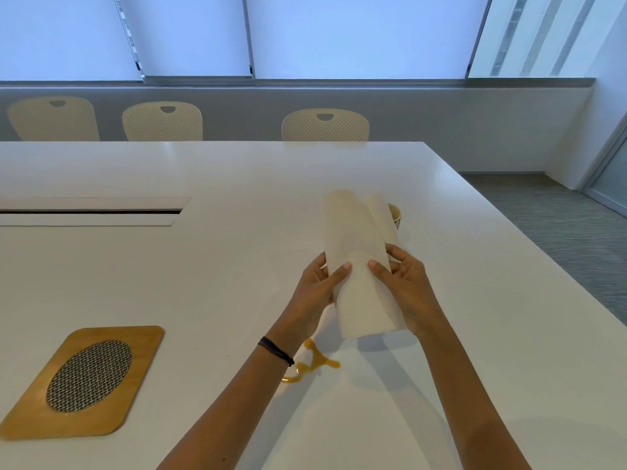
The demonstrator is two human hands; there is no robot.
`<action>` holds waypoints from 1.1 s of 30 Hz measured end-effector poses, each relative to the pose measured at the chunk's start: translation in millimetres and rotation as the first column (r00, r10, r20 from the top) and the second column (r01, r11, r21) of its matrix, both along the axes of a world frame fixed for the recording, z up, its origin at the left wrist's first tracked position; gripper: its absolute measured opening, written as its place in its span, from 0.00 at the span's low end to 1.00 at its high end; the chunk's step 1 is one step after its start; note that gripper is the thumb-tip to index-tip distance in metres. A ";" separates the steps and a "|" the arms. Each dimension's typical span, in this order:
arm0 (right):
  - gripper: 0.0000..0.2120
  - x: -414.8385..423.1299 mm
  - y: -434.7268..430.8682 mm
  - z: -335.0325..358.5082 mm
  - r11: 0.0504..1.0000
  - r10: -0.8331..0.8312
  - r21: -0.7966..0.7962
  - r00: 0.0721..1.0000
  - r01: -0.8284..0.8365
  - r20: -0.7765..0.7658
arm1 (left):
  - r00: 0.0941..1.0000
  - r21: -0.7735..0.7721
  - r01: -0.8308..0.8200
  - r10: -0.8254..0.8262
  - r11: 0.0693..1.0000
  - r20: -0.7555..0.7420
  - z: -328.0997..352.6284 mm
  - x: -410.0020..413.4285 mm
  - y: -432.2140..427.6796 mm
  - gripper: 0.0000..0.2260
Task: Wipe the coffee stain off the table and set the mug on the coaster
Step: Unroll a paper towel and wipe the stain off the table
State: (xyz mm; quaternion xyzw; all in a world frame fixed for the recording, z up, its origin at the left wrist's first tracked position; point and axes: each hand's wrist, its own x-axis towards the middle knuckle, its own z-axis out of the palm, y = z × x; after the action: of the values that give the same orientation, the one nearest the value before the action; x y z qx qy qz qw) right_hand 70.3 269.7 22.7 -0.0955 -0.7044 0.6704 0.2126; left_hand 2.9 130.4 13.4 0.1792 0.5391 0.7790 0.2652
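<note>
Both hands hold a long white paper towel (356,252) up above the white table (237,184). My left hand (317,286) pinches its left edge with the thumb on top, and my right hand (403,283) grips its right edge. Below the towel, a brown coffee stain (315,362) lies on the table, partly hidden by my left forearm. Behind the towel stands the mug (396,215), of which only the rim and a patterned side show. The coaster (81,381), a wooden board with a woven oval inset, lies at the near left.
A long cable slot (91,212) is set into the table at the left. Three cream chairs (325,125) stand along the far edge under the windows. The table's right edge runs diagonally, with grey carpet (543,225) beyond it.
</note>
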 end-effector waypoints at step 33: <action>0.09 -1.4 -12.9 -5.7 0.999 -0.026 0.031 0.997 0.028 -0.079 | 0.881 0.019 -0.330 0.315 0.944 -0.353 -3.9 2.8 -26.8 0.09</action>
State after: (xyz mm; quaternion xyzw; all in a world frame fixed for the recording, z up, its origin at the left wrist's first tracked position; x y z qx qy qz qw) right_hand 68.9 256.8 17.0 -0.0753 -0.7048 0.6593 0.2506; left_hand 5.6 103.7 9.5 0.2178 0.6159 0.7563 0.0351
